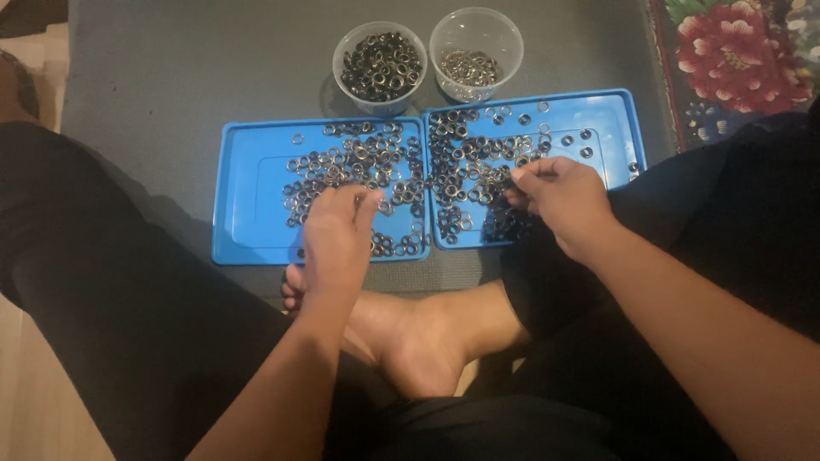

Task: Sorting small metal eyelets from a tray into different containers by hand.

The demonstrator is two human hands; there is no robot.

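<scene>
Two blue trays lie side by side on a grey mat, the left tray (243, 183) and the right tray (611, 119), both strewn with several small metal rings (359, 158). My left hand (337, 235) rests fingers-down on the rings of the left tray, fingertips pinched together among them. My right hand (559, 201) hovers over the right tray's rings (465, 166), thumb and forefinger pinched, apparently on a small ring. Behind the trays stand two clear plastic cups: the left cup (380, 68) holds dark rings, the right cup (476, 55) holds silvery rings.
I sit cross-legged in black trousers; my bare feet (410, 329) lie just in front of the trays. The grey mat (188, 68) stretches out behind and to the left. A floral rug (735, 60) lies at the upper right.
</scene>
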